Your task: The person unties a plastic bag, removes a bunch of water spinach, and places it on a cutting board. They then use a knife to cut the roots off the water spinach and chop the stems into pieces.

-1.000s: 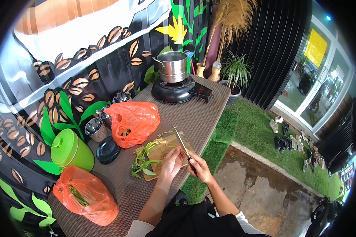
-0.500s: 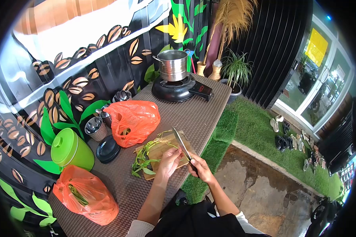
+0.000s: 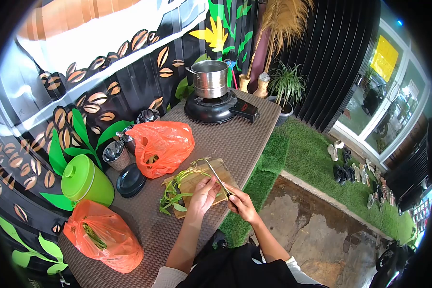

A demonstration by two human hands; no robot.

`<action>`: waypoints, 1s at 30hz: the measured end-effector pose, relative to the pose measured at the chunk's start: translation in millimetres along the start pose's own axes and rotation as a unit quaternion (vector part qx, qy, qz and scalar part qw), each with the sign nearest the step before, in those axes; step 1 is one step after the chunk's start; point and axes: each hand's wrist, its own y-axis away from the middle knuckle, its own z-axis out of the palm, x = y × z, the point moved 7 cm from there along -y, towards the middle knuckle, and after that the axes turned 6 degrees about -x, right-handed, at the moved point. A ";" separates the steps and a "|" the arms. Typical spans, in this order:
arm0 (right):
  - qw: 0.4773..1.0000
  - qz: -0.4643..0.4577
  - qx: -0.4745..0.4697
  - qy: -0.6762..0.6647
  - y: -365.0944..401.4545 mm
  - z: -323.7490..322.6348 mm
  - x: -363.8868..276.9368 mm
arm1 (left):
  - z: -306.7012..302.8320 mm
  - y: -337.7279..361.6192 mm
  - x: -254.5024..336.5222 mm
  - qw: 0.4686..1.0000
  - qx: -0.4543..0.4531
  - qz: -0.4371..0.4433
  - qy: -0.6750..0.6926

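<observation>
Fig. Wearer viewed from above. A black garment [image 3: 235, 271] is covering the torso at 6 o'clock; pale sleeves [image 3: 293, 263] are showing near both elbows, leaving the left hand [image 3: 204, 194] and right hand [image 3: 241, 204] bare.

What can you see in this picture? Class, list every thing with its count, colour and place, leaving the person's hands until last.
table: one, brown, centre
stove: one, black, table's far end
pot: one, steel, on the stove
cutting board: one, wooden, table's near edge
plastic bags: two, orange, one beside the board, one at the near end
container: one, green, by the wall
leafy stems: one bunch, green, on the board
knife: one, steel blade, over the stems
left hand: one, bare, holding down the stems
right hand: one, bare, gripping the knife
</observation>
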 end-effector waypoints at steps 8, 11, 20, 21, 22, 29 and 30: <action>0.999 -0.001 0.022 -0.031 -1.3 -3.5 2.6 | -0.8 0.5 -9.3 1.000 0.001 -0.009 -0.005; 0.999 -0.013 0.031 -0.013 -0.5 -7.5 5.3 | -9.4 -0.4 -15.5 1.000 0.004 -0.016 -0.002; 0.999 -0.017 0.032 -0.019 -0.1 -6.6 2.1 | -11.8 -3.6 -13.5 0.999 0.030 -0.013 0.005; 0.999 -0.017 0.032 -0.019 -0.2 -6.3 2.3 | -9.6 -3.7 -13.2 1.000 0.021 -0.012 0.006; 0.999 -0.012 0.033 -0.024 -0.4 -6.0 3.3 | -7.7 -3.6 -12.5 1.000 0.013 -0.010 0.006; 0.999 -0.011 0.035 -0.030 -0.5 -6.7 3.3 | -0.8 -1.9 -9.4 1.000 -0.005 -0.002 0.005; 0.999 -0.011 0.035 -0.030 -0.2 -6.6 3.3 | -1.6 -2.5 -10.9 1.000 -0.004 -0.006 0.007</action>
